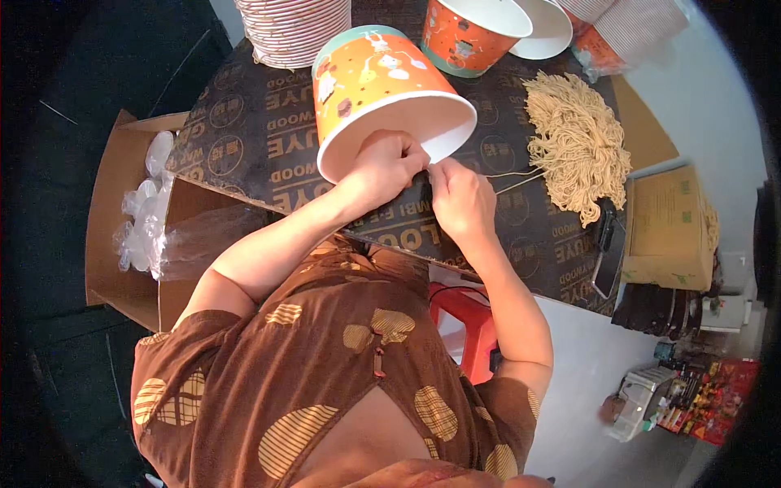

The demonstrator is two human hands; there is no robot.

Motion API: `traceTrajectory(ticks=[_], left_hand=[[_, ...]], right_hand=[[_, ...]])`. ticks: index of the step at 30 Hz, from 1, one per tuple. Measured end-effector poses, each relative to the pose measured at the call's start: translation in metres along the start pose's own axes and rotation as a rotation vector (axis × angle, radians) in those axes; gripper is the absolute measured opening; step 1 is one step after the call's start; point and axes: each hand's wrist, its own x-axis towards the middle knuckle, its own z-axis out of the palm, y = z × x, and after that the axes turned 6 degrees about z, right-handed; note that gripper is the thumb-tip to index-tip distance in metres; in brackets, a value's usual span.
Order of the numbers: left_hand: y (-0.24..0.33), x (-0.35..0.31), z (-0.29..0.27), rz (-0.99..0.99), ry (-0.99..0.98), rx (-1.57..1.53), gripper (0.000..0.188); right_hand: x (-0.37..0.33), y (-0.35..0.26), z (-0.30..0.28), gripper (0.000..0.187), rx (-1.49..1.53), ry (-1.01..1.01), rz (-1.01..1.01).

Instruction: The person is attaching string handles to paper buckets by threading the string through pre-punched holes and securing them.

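An orange paper bucket [370,77] with a white rim and pale green base band lies tilted on the table, its mouth toward me. My left hand [389,165] is at that mouth, fingers closed in a pinch; what is between them is hidden. Fingertip to fingertip with it, my right hand [462,199] is closed as well. From behind the right hand, thin beige string [517,180] runs to a thick bundle of the same string [576,146] on the right of the table. The string's end at my fingers is too small to make out.
A stack of nested buckets [294,28] stands at the far left, and another orange bucket [472,37] behind the tilted one. Wrapped buckets [630,41] lie far right. A phone-like device [606,248] is at the right edge. An open carton [122,244] holds clear plastic.
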Motion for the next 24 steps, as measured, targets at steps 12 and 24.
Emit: traceTrajectory(ticks=[12,24], left_hand=[[-0.008,-0.004,-0.002,0.239,-0.138,0.191,0.009],[-0.015,0.002,-0.01,0.179,-0.154,0.039,0.005]], right_hand=[[0.0,0.002,-0.013,0.011,0.292,0.101,-0.117],[-0.02,-0.003,-0.054,0.022,0.238,-0.137,-0.551]])
